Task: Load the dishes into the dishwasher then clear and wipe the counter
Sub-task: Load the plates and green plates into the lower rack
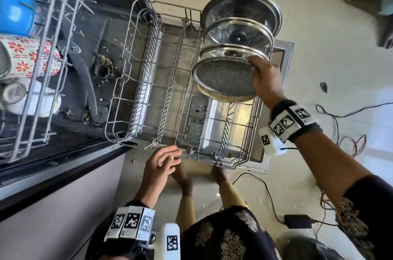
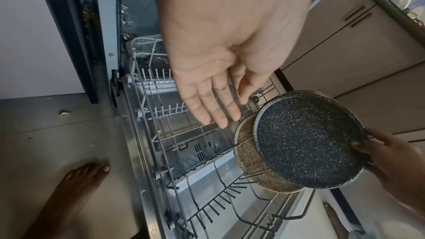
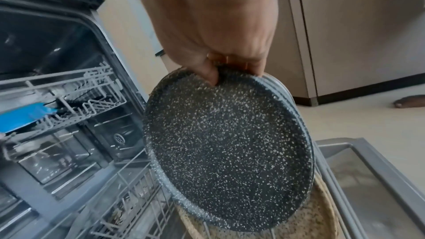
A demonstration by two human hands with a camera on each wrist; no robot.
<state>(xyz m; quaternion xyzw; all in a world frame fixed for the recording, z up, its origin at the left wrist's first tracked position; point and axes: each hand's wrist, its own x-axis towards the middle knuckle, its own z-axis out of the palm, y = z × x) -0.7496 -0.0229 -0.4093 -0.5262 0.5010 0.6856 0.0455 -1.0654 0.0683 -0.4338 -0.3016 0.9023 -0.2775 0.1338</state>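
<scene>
My right hand (image 1: pixel 258 68) grips the rim of a dark speckled plate (image 1: pixel 223 77), held tilted over the right side of the pulled-out lower rack (image 1: pixel 148 93). In the right wrist view its thumb lies on the face of the plate (image 3: pixel 227 144) and its fingers go behind the rim. A tan speckled plate (image 2: pixel 248 159) stands in the rack tines just behind the dark plate (image 2: pixel 308 139). Glass pot lids (image 1: pixel 240 25) stand further back in the same row. My left hand (image 1: pixel 165 159) hovers open at the rack's near edge and holds nothing.
The upper rack (image 1: pixel 42 68) on the left holds a blue bowl (image 1: pixel 14 10), a floral mug (image 1: pixel 27 57) and a white cup (image 1: pixel 32 100). The open dishwasher door (image 1: pixel 282 53) lies under the lower rack. Cables (image 1: pixel 331 115) and a black adapter (image 1: pixel 297 220) lie on the floor at right.
</scene>
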